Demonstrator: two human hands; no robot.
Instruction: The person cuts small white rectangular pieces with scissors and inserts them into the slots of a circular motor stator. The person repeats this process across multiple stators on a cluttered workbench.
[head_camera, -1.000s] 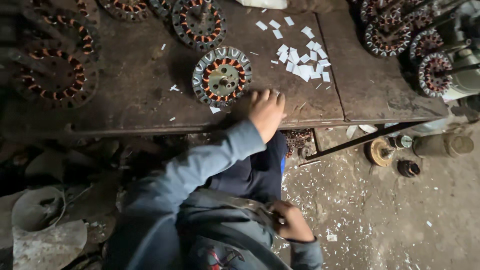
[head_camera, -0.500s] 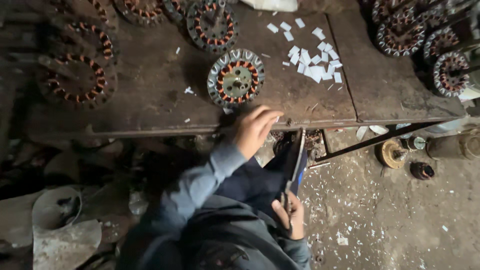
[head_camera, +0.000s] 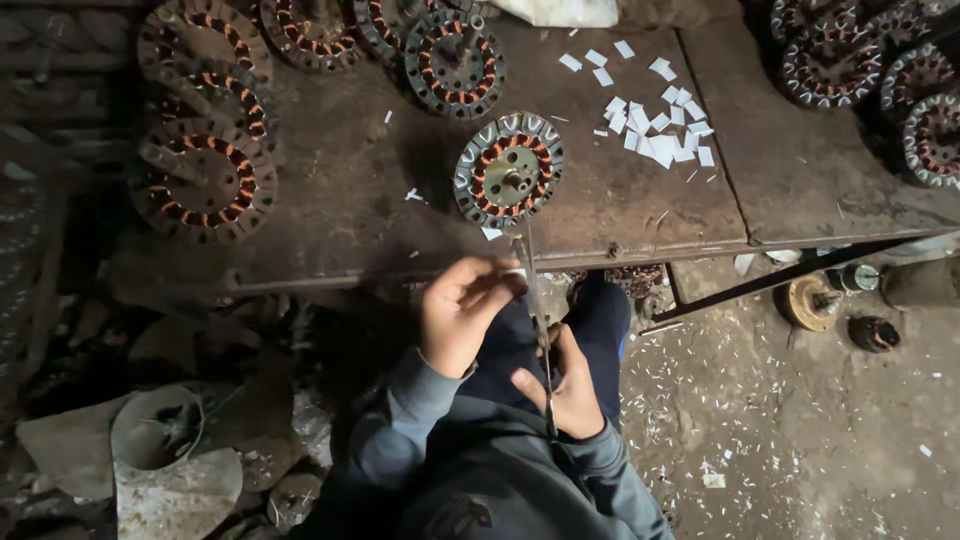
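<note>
Gripping thin strip (head_camera: 540, 330) | left hand (head_camera: 462, 312) pinches top | right hand (head_camera: 565, 385) clasps bottom

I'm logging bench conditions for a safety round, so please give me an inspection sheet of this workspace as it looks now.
Surface: dark, worn metal-topped bench, scuffed and dusty.
Job's things: round grey motor stator with copper-orange windings near the bench edge; long thin grey strip held between both hands.
Clutter: pile of small white paper slips on the bench; further wound stators at the left and right; white scraps on the floor.
Grips: left hand pinches the strip's upper part; right hand holds it lower down.
Cables: nothing seen.
Surroundings: dusty concrete floor, round grey metal pan lower left, small motor parts on the right.
</note>
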